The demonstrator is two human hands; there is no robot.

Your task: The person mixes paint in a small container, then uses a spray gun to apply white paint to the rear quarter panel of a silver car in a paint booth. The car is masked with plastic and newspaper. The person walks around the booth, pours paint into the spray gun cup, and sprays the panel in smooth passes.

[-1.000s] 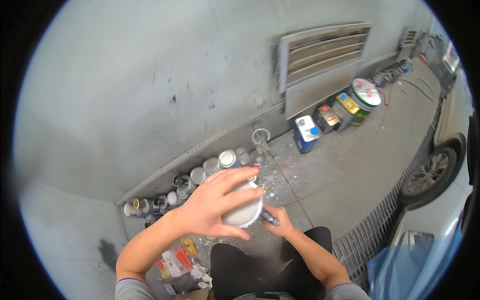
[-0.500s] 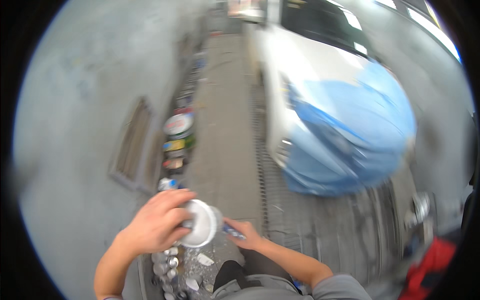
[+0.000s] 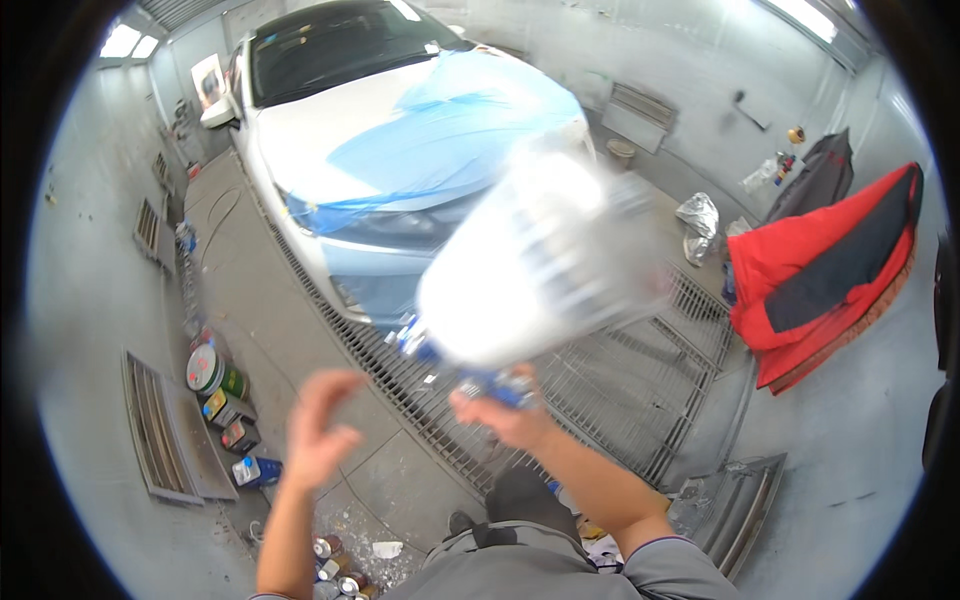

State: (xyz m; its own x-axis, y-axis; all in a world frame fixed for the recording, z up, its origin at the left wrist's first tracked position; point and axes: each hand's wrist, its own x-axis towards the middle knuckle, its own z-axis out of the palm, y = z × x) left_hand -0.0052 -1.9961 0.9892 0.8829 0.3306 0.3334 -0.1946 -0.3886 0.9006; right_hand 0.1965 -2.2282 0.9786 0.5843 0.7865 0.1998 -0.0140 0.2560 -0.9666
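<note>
Down low, the right hand [image 3: 505, 412] is holding a spray gun [image 3: 500, 385] with a big white cup [image 3: 540, 270] on top. The fingers are wrapping tight around the blue and silver handle. The cup is looking blurry and is tilting up and to the right, out in front of the person. The left hand [image 3: 318, 430] is hanging in the air just to the left of the gun, with its fingers open and curled a little. It is holding nothing and touching nothing.

Behind the cup, a white car [image 3: 330, 120] is sitting in the room. A sheet of blue plastic [image 3: 450, 130] is covering part of its hood and front. Under the car, a long metal grate [image 3: 620, 390] is running across the grey floor [image 3: 300, 330]. The floor is looking dusty and spotted with paint.

Along the left wall, a row of paint cans [image 3: 225, 400] is standing beside a wall vent [image 3: 150, 430]. More small cans [image 3: 335, 570] are sitting by the person's feet. On the right, a red and black cover [image 3: 830, 270] is lying over something. Bright lights [image 3: 125, 42] are shining from the ceiling.
</note>
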